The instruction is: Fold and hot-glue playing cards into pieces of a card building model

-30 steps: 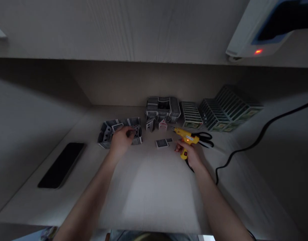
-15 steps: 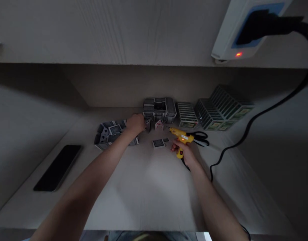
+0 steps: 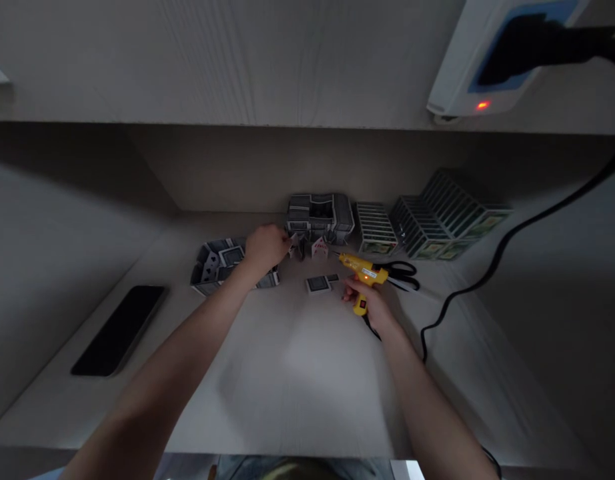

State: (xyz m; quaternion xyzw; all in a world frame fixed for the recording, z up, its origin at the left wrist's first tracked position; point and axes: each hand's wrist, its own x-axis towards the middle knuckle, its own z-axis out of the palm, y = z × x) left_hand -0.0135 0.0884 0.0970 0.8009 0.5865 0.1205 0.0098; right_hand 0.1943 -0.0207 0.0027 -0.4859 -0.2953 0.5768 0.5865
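My left hand [image 3: 266, 247] is closed at the fingertips on a small folded playing card [image 3: 293, 246], partly hidden by the fingers. Just right of it a folded card with red marks [image 3: 319, 249] stands on the shelf board. Behind them sits a car-like model built from grey-backed cards [image 3: 319, 215]. My left wrist passes over an open box of folded cards [image 3: 207, 263], hiding part of it. My right hand [image 3: 367, 300] grips a yellow hot glue gun [image 3: 363, 270], its nozzle pointing left towards the red-marked card. Flat card pieces [image 3: 318, 285] lie between both hands.
Black-handled scissors [image 3: 401, 272] lie right of the glue gun. Green-edged card structures [image 3: 427, 227] stand at the back right. A phone [image 3: 118, 330] lies at the left. A black cable [image 3: 482, 280] runs down from a power strip [image 3: 462, 93] on the overhead board edge.
My left hand has pulled back slightly to the left, and a pale card shows at its fingertips. The right hand and glue gun keep nearly the same place.
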